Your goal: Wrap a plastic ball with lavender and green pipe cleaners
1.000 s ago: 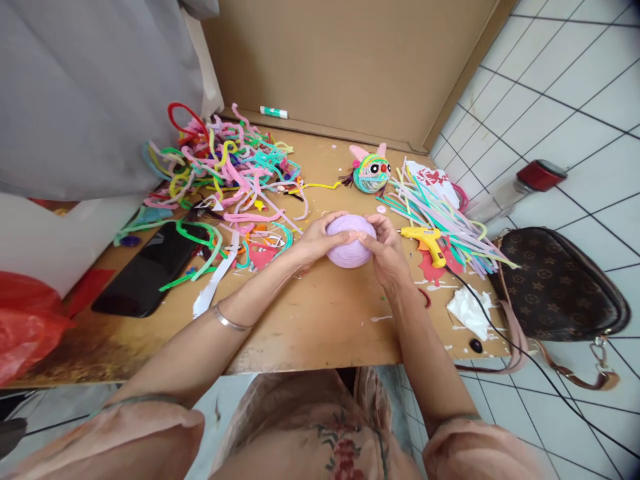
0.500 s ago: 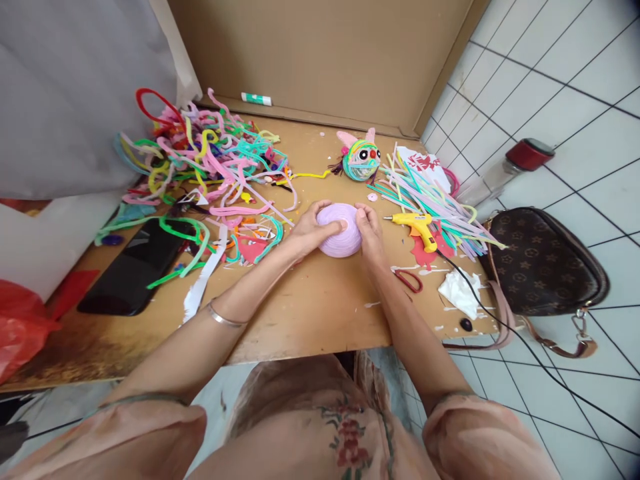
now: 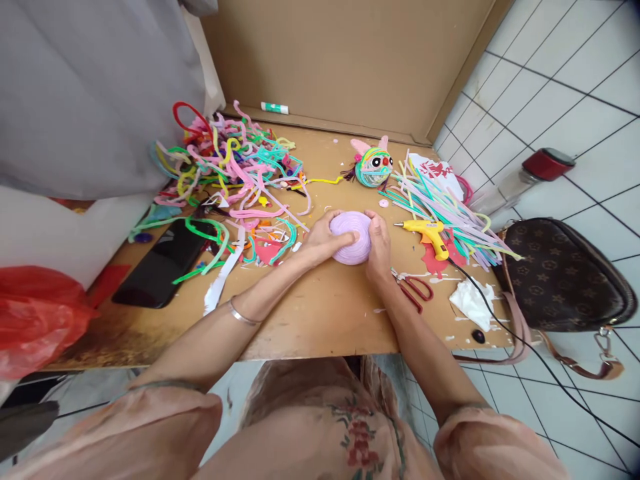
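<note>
A round lilac coil point(image 3: 349, 248), wound in rings like a disc of pipe cleaner or cord, is held between both hands over the middle of the table. My left hand point(image 3: 323, 239) grips its left side, thumb pressed on top near the centre. Around the right edge curl the fingers of my right hand point(image 3: 379, 241). Just right of that hand lie red-handled scissors point(image 3: 417, 293), partly behind the wrist, and a yellow glue gun point(image 3: 425, 233). Farther back stands a colourful round figure point(image 3: 374, 165) with pink ears and black-and-white eyes.
Tangled pipe cleaners point(image 3: 235, 160) heap at the left, with a black phone point(image 3: 157, 267) in front. Straight pipe cleaners point(image 3: 450, 207) lie right of the figure. A brown handbag point(image 3: 565, 273), crumpled tissue point(image 3: 473, 303) and the glue gun's black cord point(image 3: 500, 323) occupy the right side. A glue stick point(image 3: 275, 107) rests at the back.
The view has shifted, so everything sits a little farther right in it. More of the scissors shows beside my right wrist. Both hands keep their hold on the lilac coil.
</note>
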`<state>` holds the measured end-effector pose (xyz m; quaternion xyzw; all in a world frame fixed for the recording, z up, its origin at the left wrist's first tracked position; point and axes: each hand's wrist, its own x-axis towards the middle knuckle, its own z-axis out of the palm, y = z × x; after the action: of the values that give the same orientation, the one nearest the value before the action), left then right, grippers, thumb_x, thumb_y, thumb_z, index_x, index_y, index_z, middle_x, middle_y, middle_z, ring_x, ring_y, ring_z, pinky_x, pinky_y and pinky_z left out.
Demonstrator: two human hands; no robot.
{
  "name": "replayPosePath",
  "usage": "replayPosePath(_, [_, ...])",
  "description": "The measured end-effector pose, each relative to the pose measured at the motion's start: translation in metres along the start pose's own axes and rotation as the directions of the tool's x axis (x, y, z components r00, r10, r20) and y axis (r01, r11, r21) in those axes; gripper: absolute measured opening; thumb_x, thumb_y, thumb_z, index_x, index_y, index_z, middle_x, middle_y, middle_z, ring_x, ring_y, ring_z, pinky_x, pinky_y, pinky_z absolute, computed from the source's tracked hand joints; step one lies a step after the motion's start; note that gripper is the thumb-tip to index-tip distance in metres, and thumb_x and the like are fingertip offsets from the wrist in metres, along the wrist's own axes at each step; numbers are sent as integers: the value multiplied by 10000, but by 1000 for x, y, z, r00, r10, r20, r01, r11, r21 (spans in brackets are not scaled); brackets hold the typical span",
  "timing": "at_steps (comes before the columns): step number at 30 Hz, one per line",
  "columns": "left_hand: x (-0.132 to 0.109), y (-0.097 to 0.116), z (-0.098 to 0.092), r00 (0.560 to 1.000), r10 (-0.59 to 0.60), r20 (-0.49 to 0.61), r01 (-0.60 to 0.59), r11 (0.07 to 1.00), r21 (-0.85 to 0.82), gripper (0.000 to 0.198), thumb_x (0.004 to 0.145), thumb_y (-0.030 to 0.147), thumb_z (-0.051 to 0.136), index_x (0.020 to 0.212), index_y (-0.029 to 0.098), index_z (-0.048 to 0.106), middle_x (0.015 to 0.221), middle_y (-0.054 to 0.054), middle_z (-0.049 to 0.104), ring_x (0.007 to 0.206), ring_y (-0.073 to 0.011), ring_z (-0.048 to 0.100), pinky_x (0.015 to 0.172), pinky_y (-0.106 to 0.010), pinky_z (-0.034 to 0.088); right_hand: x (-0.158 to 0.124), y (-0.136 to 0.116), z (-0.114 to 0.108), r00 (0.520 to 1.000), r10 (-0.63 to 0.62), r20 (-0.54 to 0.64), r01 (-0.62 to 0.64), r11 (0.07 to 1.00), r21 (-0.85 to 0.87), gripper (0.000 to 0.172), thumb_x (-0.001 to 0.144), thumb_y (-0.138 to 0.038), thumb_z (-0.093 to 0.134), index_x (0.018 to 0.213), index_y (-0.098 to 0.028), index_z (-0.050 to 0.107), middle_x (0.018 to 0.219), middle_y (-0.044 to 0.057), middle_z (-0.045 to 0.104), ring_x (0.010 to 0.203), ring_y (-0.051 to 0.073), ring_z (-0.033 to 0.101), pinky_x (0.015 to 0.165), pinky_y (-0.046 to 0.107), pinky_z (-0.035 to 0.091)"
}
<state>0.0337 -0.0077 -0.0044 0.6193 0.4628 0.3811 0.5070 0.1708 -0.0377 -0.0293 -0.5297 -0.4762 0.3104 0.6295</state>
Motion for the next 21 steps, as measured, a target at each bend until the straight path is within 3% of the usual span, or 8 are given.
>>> replayPosePath(4, [0, 1, 0, 1000, -10, -15, 10, 1000, -12, 707, 585, 462, 727, 1193, 136, 574, 1129, -95, 664, 1054, -267, 618, 945, -382, 491, 2, 3, 4, 999, 42, -25, -39, 992, 118, 606, 822, -754, 468, 1097, -230, 597, 1175, 75, 635, 1154, 230, 600, 1051, 413, 459])
replayPosePath(8, [3, -4, 0, 999, -13, -47, 7, 992, -126, 681, 596, 483, 709, 1170, 139, 584, 1134, -104, 664, 1068, -271, 610, 934, -374, 493, 10, 5, 5, 994, 102, -47, -86, 962, 260, 678, 822, -799, 396, 1134, -226, 581, 1200, 107, 636, 1184, 261, 613, 1049, 479, 478])
replayPosePath(10, [6, -7, -1, 998, -27, -56, 16, 980, -198, 663, 613, 493, 687, 1169, 147, 581, 1138, -102, 665, 1073, -275, 612, 928, -387, 500, 13, 1, 1, 997, 20, -80, -5, 983, 185, 689, 851, -784, 361, 1195, -226, 574, 1269, 119, 619, 1247, 268, 586, 1098, 512, 436])
replayPosePath(12, [9, -10, -3, 997, -31, -74, 14, 976, -218, 651, 627, 490, 676, 1174, 153, 574, 1141, -99, 663, 1071, -278, 617, 938, -408, 503, 14, -8, -4, 986, -155, -69, 155, 988, 4, 663, 908, -728, 320, 1279, -232, 555, 1365, 119, 580, 1330, 265, 527, 1158, 532, 364])
replayPosePath(14, [11, -12, -5, 995, -3, -102, -13, 988, -156, 669, 616, 470, 703, 1188, 153, 564, 1174, -107, 651, 1100, -286, 610, 977, -430, 491, 15, -21, -7, 937, -343, 61, 348, 913, -213, 642, 955, -670, 271, 1353, -240, 533, 1444, 112, 536, 1405, 262, 448, 1197, 540, 294])
replayPosePath(16, [12, -12, -7, 994, 36, -105, -44, 996, -75, 705, 605, 453, 734, 1212, 147, 547, 1227, -126, 633, 1143, -297, 598, 1016, -447, 474, 16, -34, -5, 845, -451, 287, 532, 757, -378, 662, 967, -659, 230, 1395, -246, 522, 1482, 103, 515, 1457, 274, 374, 1222, 568, 211])
replayPosePath(19, [13, -11, -10, 996, 82, -40, -82, 997, -9, 694, 644, 430, 732, 1243, 149, 521, 1257, -142, 631, 1156, -302, 609, 1026, -452, 476, 19, -46, 4, 701, -392, 595, 702, 524, -482, 680, 980, -629, 208, 1445, -222, 490, 1491, 111, 521, 1479, 301, 331, 1229, 625, 89])
replayPosePath(21, [13, -10, -11, 993, 118, -19, -118, 993, 17, 635, 682, 395, 713, 1237, 153, 523, 1272, -144, 632, 1170, -303, 614, 1041, -448, 471, 22, -48, 11, 644, -304, 702, 745, 455, -487, 677, 993, -591, 209, 1430, -174, 514, 1456, 135, 560, 1442, 304, 395, 1228, 607, 138])
